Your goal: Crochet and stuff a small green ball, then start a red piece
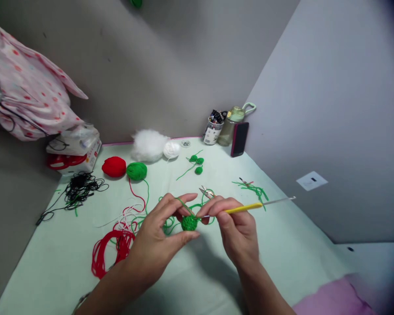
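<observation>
My left hand (pixel 162 234) pinches a small round green crochet piece (pixel 189 223) between thumb and fingers, with green yarn (pixel 184 204) running over its forefinger. My right hand (pixel 234 227) grips a crochet hook with a yellow handle (pixel 246 208); its metal end points right, and its working tip meets the green piece. Both hands hover over the pale green table cover (pixel 282 245). Loose green yarn trails back to a green ball (pixel 137 171).
A red yarn ball (pixel 114 166), white stuffing (pixel 149 145) and a white ball (pixel 171 149) lie at the back. Small scissors (pixel 206 192), tangled red yarn (pixel 110 251), black cord (pixel 79 187), green crochet bits (pixel 196 162), a pen cup (pixel 212 129), bottle (pixel 231 124) and phone (pixel 240 138) stand around.
</observation>
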`<state>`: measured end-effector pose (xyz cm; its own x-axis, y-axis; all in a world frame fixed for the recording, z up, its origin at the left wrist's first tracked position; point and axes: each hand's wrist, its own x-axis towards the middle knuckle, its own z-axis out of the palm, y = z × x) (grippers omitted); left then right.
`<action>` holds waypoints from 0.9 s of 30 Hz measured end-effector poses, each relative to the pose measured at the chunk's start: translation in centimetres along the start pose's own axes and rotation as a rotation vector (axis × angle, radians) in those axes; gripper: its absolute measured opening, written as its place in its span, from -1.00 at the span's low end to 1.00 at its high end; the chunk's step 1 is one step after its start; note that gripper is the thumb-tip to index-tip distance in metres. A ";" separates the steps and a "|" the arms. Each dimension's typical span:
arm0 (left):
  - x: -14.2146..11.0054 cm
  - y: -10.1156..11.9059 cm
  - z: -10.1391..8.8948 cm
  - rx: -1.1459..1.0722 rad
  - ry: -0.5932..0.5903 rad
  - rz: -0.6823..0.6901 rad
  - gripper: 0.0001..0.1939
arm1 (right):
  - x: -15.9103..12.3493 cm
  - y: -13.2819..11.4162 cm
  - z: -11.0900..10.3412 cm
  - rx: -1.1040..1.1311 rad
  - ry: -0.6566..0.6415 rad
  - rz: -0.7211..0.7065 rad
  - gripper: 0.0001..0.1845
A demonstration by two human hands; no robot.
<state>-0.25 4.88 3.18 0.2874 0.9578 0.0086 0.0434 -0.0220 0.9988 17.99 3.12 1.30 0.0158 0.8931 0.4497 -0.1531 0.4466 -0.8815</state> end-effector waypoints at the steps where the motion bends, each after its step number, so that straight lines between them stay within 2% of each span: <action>1: 0.0 0.1 0.0 -0.017 -0.002 -0.010 -0.55 | 0.0 0.1 0.1 0.008 0.006 -0.010 -0.82; 5: 0.1 0.2 0.3 -0.164 -0.017 -0.115 -0.53 | -0.2 0.2 0.7 -0.021 0.041 -0.083 -0.82; 10: 0.0 -0.3 1.2 -0.353 -0.057 -0.215 -0.35 | -0.3 0.0 1.0 -0.202 0.025 -0.200 -0.80; 14: 0.1 -0.8 1.1 -0.401 -0.077 -0.221 -0.32 | 0.0 0.3 0.7 -0.010 0.119 -0.066 -0.82; 18: 0.1 -0.8 0.7 -0.391 -0.118 -0.183 -0.40 | 0.2 0.4 0.4 0.159 0.118 0.078 -0.80; 21: 0.0 -0.4 0.6 -0.370 -0.113 -0.170 -0.44 | -0.1 0.1 0.2 0.125 0.110 0.061 -0.80; 27: -0.1 0.2 0.6 -0.291 -0.047 -0.181 -0.50 | -0.5 -0.5 -0.2 -0.074 0.038 -0.064 -0.80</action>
<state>0.27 4.58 3.34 0.3442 0.9241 -0.1658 -0.1746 0.2365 0.9558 18.22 2.47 1.55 0.0604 0.8634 0.5009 -0.0769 0.5044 -0.8601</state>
